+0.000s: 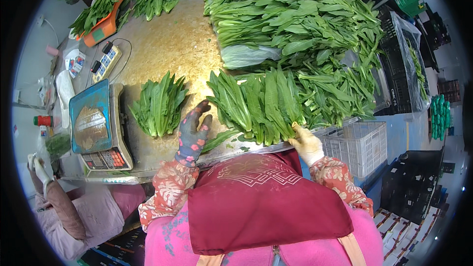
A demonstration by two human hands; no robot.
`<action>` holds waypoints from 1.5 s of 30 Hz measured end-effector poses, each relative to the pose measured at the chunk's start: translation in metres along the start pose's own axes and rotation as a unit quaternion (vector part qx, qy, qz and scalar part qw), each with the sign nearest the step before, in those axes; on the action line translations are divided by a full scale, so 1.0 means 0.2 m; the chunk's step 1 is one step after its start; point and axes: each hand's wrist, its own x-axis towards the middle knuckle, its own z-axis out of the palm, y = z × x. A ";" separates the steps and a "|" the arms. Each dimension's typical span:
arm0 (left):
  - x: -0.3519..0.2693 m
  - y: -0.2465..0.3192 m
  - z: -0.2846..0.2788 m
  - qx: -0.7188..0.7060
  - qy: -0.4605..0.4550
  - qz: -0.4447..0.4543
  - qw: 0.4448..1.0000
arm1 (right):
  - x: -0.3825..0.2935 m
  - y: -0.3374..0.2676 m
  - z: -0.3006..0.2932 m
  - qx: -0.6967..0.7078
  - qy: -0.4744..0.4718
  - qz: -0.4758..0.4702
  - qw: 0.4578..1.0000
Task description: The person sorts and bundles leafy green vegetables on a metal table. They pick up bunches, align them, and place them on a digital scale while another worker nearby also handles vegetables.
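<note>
My left hand (194,131), in a dark glove with pink flowers, hovers over the table with fingers apart and nothing between them. It is between a separate bunch of long-leaf lettuce (159,105) and a row of lettuce bunches (255,107). A loose leaf (218,141) lies beside its wrist. My right hand (307,144), in a pale yellow glove, touches the stem ends at the right of that row, by the table's front edge. Whether its fingers grip any stems is hard to make out.
A large lettuce pile (281,18) covers the table's far right. To the left are a digital scale (92,118), a power strip (107,63) and an orange scoop-shaped tray (101,31) holding greens. A white crate (356,144) stands at the right. A co-worker's gloved hand (43,171) is at far left.
</note>
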 end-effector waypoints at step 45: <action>-0.04 0.04 0.19 -0.095 -0.152 -0.091 0.980 | 0.13 -0.13 -0.34 0.737 0.013 0.019 0.675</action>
